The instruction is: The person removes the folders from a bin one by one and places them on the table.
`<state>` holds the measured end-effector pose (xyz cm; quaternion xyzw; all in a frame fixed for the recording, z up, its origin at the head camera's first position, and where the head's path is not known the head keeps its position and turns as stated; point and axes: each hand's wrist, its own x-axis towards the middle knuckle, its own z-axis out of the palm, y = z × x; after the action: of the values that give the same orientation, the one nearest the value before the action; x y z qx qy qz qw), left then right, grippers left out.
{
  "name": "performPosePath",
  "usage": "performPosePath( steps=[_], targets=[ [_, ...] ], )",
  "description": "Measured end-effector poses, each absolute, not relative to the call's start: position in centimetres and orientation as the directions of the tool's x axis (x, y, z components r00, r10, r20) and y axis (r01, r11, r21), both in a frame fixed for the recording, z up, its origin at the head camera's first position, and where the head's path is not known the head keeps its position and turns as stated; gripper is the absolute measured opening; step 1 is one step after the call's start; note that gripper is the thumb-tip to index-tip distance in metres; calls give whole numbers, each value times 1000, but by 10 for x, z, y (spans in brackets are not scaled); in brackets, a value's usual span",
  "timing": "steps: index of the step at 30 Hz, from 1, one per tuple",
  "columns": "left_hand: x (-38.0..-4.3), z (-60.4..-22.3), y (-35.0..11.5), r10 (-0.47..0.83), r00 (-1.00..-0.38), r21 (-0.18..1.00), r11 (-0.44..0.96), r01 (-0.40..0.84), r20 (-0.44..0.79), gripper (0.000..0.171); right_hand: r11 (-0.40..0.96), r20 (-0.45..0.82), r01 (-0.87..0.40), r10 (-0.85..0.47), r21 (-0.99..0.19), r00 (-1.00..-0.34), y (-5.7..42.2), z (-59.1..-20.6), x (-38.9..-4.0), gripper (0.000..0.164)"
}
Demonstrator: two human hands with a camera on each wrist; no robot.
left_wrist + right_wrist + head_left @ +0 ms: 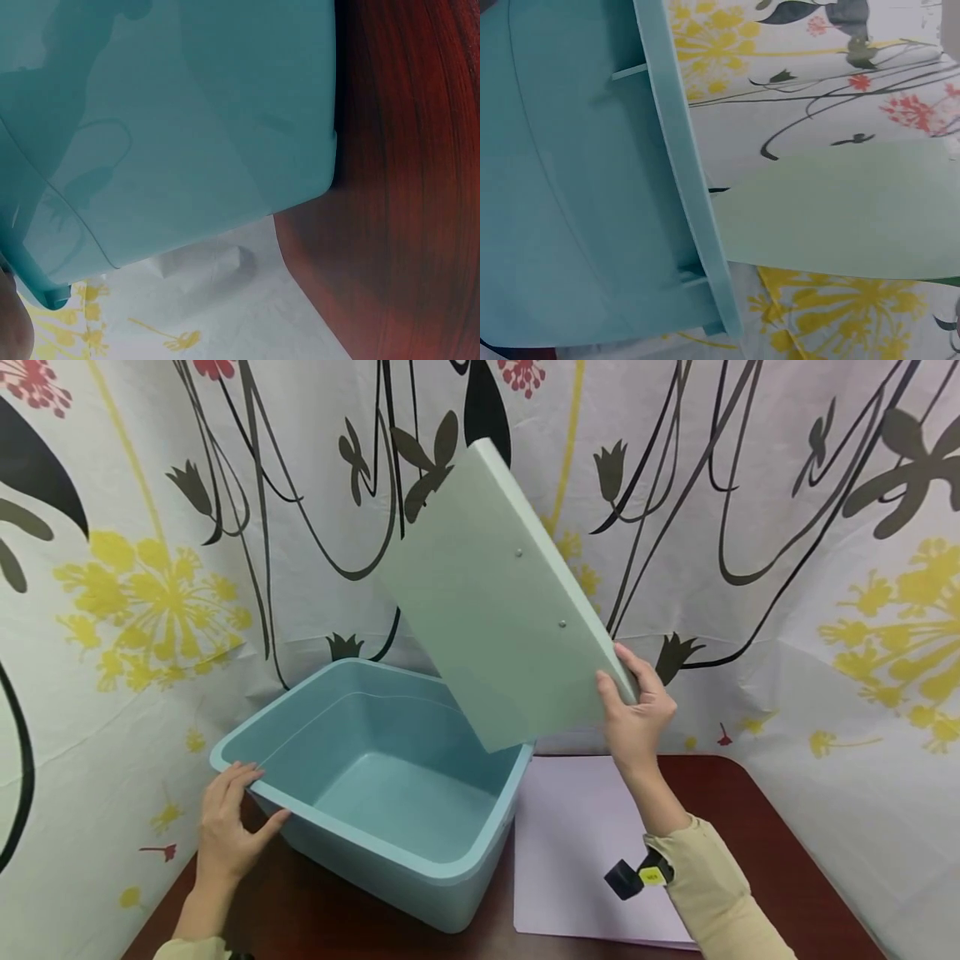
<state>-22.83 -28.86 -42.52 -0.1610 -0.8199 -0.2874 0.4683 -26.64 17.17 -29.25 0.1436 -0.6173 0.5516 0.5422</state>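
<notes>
My right hand (636, 722) grips a pale green binder (487, 618) by its thick spine edge, thumb on the face with two small rivets. The binder is tilted and raised, its lower corner overlapping the right part of a blue plastic tub (375, 867) in the head view. On the tub's near left corner, my left hand (223, 831) holds the rim, fingers over it and thumb apart. The tub's inside shows bare floor and walls. In the right wrist view the binder (840, 210) appears beyond the tub's rim (679, 150).
Flat lavender sheets or folders (562, 827) lie on the dark red wooden table (738, 827) right of the tub, below my right arm. A cloth printed with flowers (750, 527) hangs close behind and on both sides of the table.
</notes>
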Motion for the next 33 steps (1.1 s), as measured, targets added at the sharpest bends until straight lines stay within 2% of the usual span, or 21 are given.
performPosePath(
  steps=[9, 16, 21, 26, 33],
  targets=[
    [-229, -425, -288, -5, -503, 319, 778, 540, 864, 79, 249, 763, -788, 522, -563, -381, 192, -287, -253, 33],
    [-229, -426, -287, -7, -509, 325, 778, 538, 861, 78, 64, 702, -864, 615, -500, -360, 209, -283, -244, 33],
    [-228, -425, -289, -12, -523, 334, 782, 526, 852, 77, -8, 664, -889, 662, -458, -348, 221, -280, -238, 34],
    [-228, -425, -290, -11, -525, 330, 789, 518, 851, 78, -17, 652, -898, 681, -440, -333, 232, -277, -232, 34],
    [-228, -425, -288, -7, -519, 326, 785, 527, 855, 77, 22, 644, -912, 715, -409, -272, 246, -277, -225, 33]
  ],
)
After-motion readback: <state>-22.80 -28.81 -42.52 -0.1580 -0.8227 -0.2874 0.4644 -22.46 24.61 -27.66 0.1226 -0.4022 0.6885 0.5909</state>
